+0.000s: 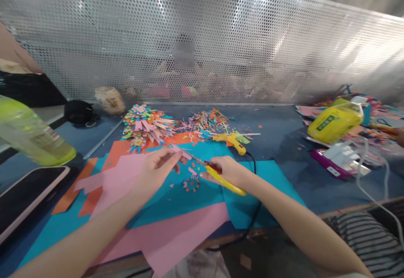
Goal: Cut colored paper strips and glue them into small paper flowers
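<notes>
Between the fingertips of my left hand (162, 162) is a small pink paper strip (182, 152). My right hand (224, 170) is closed around scissors with yellow handles (225, 181), whose blades point left and reach the strip. Below the blades, a small ring of pink and orange paper pieces (191, 183) and several tiny scraps lie on blue paper (158, 210). A pink sheet (126, 170) and an orange sheet (65, 198) lie under and beside my left forearm.
Behind my hands are a layered paper-strip piece (147, 122), a heap of shredded paper (210, 120) and a yellow glue gun (232, 140). A phone (30, 194) and a green bottle (34, 135) are at left; a yellow bottle (334, 122) and a purple box (331, 164) at right.
</notes>
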Demonstrator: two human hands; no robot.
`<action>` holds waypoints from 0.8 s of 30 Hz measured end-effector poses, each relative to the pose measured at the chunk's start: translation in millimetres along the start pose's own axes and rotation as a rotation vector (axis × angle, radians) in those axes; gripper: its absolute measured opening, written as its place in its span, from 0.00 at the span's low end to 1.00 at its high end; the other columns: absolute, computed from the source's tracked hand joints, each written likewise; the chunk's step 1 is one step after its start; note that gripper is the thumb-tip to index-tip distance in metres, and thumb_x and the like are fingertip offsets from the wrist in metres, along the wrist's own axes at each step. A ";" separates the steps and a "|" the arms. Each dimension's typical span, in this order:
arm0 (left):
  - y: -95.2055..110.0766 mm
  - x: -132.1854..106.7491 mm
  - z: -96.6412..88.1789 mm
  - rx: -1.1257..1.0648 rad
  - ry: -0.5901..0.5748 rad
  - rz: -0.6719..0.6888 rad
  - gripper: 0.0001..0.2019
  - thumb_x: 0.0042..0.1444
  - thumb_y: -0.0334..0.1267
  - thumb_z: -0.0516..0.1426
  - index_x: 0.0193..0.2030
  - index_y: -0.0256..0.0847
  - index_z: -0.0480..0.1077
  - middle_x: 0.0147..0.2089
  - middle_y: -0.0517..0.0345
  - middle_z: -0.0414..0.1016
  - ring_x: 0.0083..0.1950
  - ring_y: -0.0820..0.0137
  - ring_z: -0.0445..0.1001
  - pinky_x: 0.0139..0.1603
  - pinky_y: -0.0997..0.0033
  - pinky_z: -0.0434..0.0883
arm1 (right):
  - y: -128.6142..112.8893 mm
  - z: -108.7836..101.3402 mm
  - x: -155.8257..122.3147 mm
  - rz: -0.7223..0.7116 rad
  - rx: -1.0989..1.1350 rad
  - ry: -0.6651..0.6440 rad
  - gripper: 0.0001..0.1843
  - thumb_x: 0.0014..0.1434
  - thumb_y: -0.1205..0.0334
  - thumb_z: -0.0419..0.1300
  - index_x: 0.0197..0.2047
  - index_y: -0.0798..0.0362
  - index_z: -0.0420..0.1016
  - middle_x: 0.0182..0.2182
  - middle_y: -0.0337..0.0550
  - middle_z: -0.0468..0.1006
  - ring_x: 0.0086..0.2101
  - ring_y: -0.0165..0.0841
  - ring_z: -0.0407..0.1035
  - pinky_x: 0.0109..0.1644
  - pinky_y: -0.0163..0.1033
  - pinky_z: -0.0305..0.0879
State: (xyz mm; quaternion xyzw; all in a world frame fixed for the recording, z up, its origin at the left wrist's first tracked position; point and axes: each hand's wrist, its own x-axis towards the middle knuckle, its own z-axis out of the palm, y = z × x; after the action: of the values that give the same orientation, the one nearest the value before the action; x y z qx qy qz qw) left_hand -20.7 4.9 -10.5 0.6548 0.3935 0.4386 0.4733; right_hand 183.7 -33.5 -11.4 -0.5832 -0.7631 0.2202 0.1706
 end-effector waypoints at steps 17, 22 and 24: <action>6.1 -2.6 2.7 0.024 -0.027 -0.036 0.09 0.50 0.42 0.55 0.26 0.40 0.71 0.27 0.58 0.75 0.22 0.74 0.69 0.23 0.75 0.66 | -0.4 1.2 -0.1 -0.023 0.026 -0.012 0.24 0.50 0.41 0.53 0.21 0.54 0.57 0.18 0.32 0.53 0.21 0.23 0.45 0.22 0.31 0.41; 0.1 -0.8 1.2 -0.023 -0.054 -0.004 0.09 0.50 0.42 0.55 0.28 0.40 0.72 0.29 0.56 0.75 0.24 0.73 0.69 0.25 0.75 0.68 | -2.4 1.1 0.2 -0.006 0.010 0.013 0.24 0.48 0.41 0.54 0.20 0.55 0.58 0.18 0.32 0.53 0.21 0.23 0.45 0.22 0.31 0.41; -2.4 -0.5 0.7 -0.026 -0.057 -0.007 0.08 0.50 0.42 0.55 0.29 0.40 0.72 0.29 0.57 0.75 0.24 0.74 0.69 0.26 0.75 0.68 | -2.9 1.1 0.5 0.002 -0.004 0.024 0.24 0.48 0.41 0.55 0.20 0.54 0.57 0.17 0.32 0.52 0.21 0.23 0.45 0.22 0.31 0.40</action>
State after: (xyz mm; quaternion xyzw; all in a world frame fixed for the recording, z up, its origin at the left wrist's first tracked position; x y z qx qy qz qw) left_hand -20.5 4.8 -13.0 0.6593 0.3766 0.4232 0.4943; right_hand 180.7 -33.9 -10.8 -0.5870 -0.7607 0.2119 0.1782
